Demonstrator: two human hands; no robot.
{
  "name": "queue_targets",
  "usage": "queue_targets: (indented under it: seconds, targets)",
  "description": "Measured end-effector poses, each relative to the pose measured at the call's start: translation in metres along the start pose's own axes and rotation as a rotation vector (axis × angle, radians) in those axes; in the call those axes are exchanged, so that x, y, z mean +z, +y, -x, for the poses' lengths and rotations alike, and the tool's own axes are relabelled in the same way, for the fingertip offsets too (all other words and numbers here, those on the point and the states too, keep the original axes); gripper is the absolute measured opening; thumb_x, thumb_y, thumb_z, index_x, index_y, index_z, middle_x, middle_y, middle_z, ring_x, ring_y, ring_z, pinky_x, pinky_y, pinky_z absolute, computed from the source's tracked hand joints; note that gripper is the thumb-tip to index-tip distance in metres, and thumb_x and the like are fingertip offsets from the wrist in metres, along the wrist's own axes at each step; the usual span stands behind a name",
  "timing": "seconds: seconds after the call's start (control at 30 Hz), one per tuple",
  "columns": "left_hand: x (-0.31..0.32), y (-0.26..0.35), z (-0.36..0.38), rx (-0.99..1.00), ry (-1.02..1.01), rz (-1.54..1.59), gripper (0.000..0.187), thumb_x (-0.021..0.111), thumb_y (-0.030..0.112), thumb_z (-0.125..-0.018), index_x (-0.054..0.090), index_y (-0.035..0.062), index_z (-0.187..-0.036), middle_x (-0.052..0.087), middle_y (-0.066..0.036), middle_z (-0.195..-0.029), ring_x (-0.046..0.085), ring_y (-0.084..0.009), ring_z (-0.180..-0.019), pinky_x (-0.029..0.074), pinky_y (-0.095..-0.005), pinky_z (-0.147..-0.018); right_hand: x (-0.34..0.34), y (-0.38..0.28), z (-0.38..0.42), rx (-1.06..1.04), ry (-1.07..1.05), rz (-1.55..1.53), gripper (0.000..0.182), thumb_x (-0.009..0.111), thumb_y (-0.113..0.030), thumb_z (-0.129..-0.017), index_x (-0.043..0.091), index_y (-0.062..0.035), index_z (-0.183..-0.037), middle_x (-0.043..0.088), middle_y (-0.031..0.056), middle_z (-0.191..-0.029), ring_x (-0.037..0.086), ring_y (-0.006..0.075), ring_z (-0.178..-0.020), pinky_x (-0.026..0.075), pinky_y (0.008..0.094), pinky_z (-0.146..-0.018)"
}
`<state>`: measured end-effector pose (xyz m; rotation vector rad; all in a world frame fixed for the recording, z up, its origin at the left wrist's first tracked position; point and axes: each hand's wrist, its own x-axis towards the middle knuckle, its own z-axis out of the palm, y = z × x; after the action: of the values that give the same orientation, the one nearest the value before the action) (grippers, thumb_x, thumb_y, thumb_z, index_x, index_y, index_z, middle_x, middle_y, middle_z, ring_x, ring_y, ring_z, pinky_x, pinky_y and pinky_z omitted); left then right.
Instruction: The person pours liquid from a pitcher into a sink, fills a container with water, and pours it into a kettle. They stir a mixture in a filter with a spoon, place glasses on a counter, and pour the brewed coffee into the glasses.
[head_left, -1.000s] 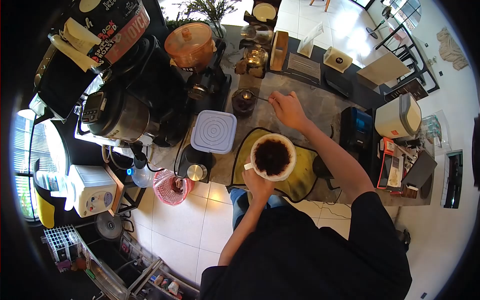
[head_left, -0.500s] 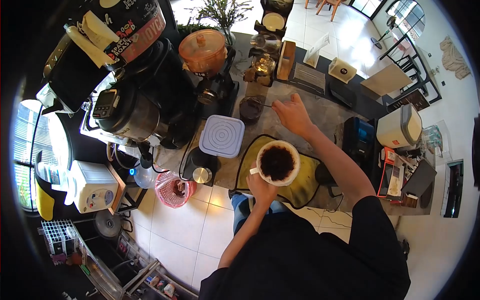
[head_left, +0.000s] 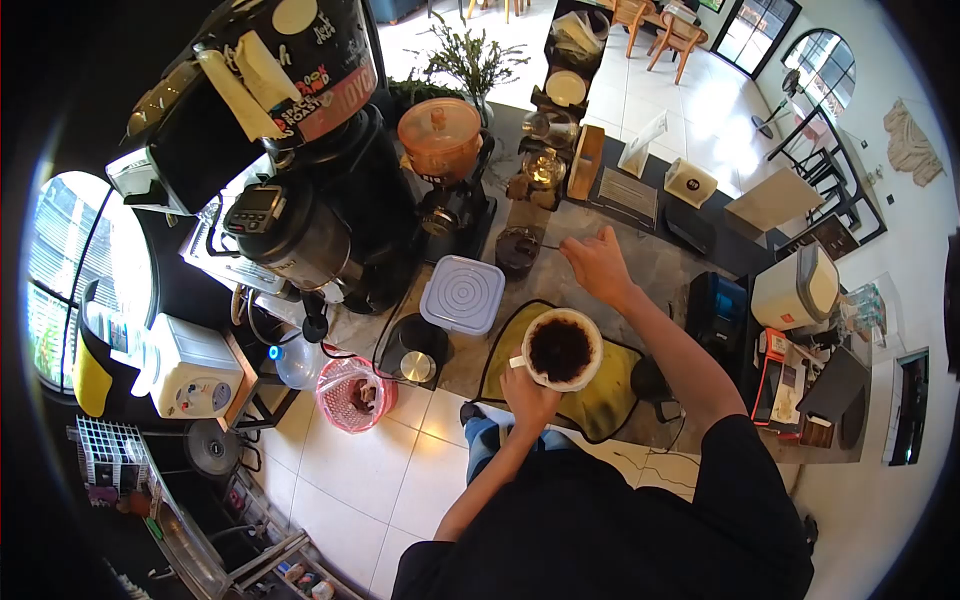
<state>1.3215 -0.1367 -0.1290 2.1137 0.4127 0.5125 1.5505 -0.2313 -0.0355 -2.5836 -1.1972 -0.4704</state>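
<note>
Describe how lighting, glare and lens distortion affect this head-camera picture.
Head view: wide-lens distortion bends the room, with dark corners around it; glare whitens the far floor; the arched window at the left is very bright; the black shirt loses detail in shadow; the left hand and right hand look fairly sharp, though the thin handle at the right fingertips is hard to make out.

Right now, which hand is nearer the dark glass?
Right. Right hand holds a thin handle beside the dark glass; left hand is farther back, on the white cup.
</note>
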Motion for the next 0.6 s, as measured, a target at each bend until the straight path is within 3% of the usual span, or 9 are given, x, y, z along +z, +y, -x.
queue_targets:
  seconds: [0.17, 0.4, 0.6]
  targets:
    - [0.007, -0.007, 0.004, -0.004, 0.027, 0.007, 0.059, 0.075, 0.029, -0.076, 0.053, 0.0023, -0.123, 0.062, -0.019, -0.103, 0.057, -0.0421, -0.097, 0.041, -0.0501, -0.084, 0.004, 0.002, 0.001, -0.14, -0.066, 0.083, 0.006, 0.057, -0.016, -0.095, 0.061, -0.0114, -0.095, 0.061, 0.0065, -0.064, 0.062, 0.0245, -0.069, 0.034, 0.0416, -0.084]
    - [0.001, 0.001, 0.001, 0.036, 0.063, 0.027, 0.054, 0.074, 0.028, -0.076, 0.054, 0.0028, -0.119, 0.061, -0.019, -0.101, 0.057, -0.0424, -0.096, 0.041, -0.0505, -0.083, 0.004, -0.005, -0.008, -0.172, -0.091, 0.105, 0.006, 0.058, -0.015, -0.094, 0.062, -0.0113, -0.095, 0.063, 0.0057, -0.066, 0.064, 0.0246, -0.071, 0.034, 0.0423, -0.085]
    - [-0.001, 0.004, 0.001, 0.029, 0.078, 0.057, 0.049, 0.074, 0.029, -0.076, 0.056, 0.0028, -0.113, 0.061, -0.019, -0.1, 0.057, -0.0422, -0.094, 0.041, -0.0506, -0.082, -0.013, -0.012, -0.009, 0.088, 0.061, -0.205, 0.012, 0.059, -0.019, -0.096, 0.064, -0.0095, -0.09, 0.063, 0.0082, -0.065, 0.058, 0.0275, -0.064, 0.033, 0.0402, -0.081]
